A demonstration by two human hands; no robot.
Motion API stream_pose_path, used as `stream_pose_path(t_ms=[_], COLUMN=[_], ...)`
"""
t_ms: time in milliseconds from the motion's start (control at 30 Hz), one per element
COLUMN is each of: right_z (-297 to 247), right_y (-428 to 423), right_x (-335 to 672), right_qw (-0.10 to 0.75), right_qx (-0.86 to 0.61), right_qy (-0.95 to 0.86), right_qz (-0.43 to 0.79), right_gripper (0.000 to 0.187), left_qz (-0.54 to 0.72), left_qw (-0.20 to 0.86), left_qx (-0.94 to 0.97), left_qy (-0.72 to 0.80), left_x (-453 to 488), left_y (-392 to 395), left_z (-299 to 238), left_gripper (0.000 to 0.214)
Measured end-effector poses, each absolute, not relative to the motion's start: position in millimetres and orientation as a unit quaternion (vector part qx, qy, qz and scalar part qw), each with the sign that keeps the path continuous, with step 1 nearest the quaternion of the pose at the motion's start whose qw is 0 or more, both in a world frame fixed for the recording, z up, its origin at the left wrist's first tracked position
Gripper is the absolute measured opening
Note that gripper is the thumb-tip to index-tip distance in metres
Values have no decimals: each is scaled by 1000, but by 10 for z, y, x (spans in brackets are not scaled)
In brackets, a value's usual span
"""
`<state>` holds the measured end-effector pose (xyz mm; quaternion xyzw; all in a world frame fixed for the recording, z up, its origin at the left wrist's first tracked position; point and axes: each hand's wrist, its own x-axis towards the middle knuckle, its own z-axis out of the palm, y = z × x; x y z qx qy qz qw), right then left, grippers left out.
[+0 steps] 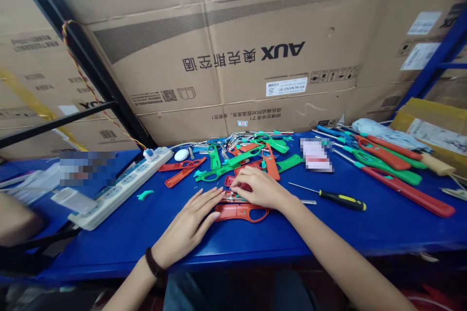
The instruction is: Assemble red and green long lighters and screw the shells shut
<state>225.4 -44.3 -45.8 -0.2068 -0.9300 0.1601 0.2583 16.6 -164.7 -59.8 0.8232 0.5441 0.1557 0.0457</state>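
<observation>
On the blue table lies a red lighter shell half [235, 212] with a finger loop, its inner side facing up. Just behind it is a second red half [229, 197] with a clear part and some green inside, partly covered by my fingers. My left hand [191, 226] rests at their left end, fingers stretched out and the thumb apart, touching the shells. Over the rear half my right hand [260, 188] is bent, thumb and fingertips pinched together at the parts inside. What the pinch holds is too small to make out. A metal tube [309, 202] sticks out right of my right wrist.
Loose green and red shell halves [233, 163] and small metal parts are heaped at the back. A yellow-black screwdriver [343, 200] and several assembled long lighters [397, 180] lie right. A power strip [120, 192] stands left, near another person's arm [16, 218]. Cardboard boxes [226, 24] rise behind.
</observation>
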Motion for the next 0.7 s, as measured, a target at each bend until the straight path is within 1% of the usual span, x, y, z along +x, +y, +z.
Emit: stream_pose_path(t_ms=[133, 333, 400, 433, 500, 567, 633, 700], right_z=[-461, -449, -420, -399, -352, -312, -308, -352], right_y=[-433, -399, -380, -379, -414, -519, -685, -874], right_x=[2256, 2252, 2264, 2281, 2350, 2474, 2638, 2806], right_qw=[313, 347, 380, 410, 477, 518, 500, 427], right_qx=[-209, -216, -226, -234, -258, -283, -297, -294], right_qy=[-916, -905, -890, -874, -830, -792, -793, -827], right_qz=[139, 116, 113, 115, 129, 153, 180, 218], right_gripper=[15, 14, 13, 13, 13, 13, 14, 14], left_qz=[99, 94, 101, 109, 131, 150, 162, 178], left_qw=[48, 25, 3, -12, -41, -51, -44, -30], left_qx=[833, 842, 842, 840, 840, 848, 862, 875], left_qy=[543, 531, 530, 531, 525, 506, 478, 450], left_x=[236, 242, 278, 305, 362, 400, 405, 386], left_y=[-1666, -1749, -1789, -1810, -1859, -1925, -2000, -2069], left_z=[-591, -585, -573, -563, -540, -521, -521, -544], left_gripper=[48, 52, 53, 51, 38, 25, 20, 17])
